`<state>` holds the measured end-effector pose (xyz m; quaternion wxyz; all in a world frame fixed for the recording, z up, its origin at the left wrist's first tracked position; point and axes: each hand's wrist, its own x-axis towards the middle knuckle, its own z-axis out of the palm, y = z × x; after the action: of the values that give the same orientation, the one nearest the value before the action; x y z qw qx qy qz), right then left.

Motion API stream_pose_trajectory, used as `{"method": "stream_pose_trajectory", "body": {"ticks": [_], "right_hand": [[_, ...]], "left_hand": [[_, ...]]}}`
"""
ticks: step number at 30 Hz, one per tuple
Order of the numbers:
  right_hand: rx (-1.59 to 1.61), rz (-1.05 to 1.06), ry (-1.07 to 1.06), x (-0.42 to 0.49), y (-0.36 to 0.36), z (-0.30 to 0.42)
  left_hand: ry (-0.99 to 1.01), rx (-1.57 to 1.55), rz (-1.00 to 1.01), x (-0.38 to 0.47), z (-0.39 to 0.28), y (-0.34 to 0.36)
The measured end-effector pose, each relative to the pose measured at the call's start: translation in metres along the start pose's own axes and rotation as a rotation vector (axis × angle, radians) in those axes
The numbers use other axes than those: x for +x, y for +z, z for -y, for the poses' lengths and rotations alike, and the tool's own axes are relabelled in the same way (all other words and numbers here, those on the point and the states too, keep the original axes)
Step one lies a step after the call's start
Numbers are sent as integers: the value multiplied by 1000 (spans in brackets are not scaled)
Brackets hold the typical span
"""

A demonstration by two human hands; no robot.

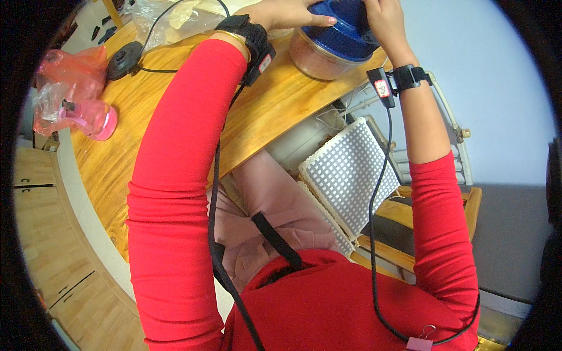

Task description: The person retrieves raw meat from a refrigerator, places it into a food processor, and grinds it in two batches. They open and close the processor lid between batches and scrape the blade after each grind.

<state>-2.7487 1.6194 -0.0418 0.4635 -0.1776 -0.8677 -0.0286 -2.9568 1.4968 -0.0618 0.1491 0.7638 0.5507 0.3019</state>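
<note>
At the top of the head view, a blue plastic lid or insert (338, 37) sits on a clear round bowl (318, 59) with pinkish contents. My left hand (287, 15) reaches in from the left, its thumb lying on the blue part; its other fingers are partly cut off by the picture's edge. Against the right side of the blue part is my right hand (386, 19), fingers bent at its edge, the fingertips partly out of view. The bowl stands on a wooden table (272, 109) near its edge. Each wrist wears a black strapped device with a cable.
Crumpled clear plastic (175, 22) lies at the top left, beside a round black base (124, 60) with a cable. Farther left are a red plastic bag (83, 74) and a pink transparent spray bottle (99, 120). A chair with a checked cushion (351, 171) stands below the table edge, near a radiator.
</note>
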Motion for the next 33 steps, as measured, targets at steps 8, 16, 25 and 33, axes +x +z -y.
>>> {"method": "stream_pose_trajectory", "body": {"ticks": [8,16,25,33], "right_hand": [[-9,-10,4,-1,1,-2],[-10,-6,-15,-2,-1,0],[14,4,-2,-2,1,0],[18,-15,39,-2,3,-1]], "left_hand": [[-14,89,-37,9,13,10],[-39,0,-23,2,8,7],[12,-38,-6,8,6,4],[141,-164,-14,18,19,14]]}}
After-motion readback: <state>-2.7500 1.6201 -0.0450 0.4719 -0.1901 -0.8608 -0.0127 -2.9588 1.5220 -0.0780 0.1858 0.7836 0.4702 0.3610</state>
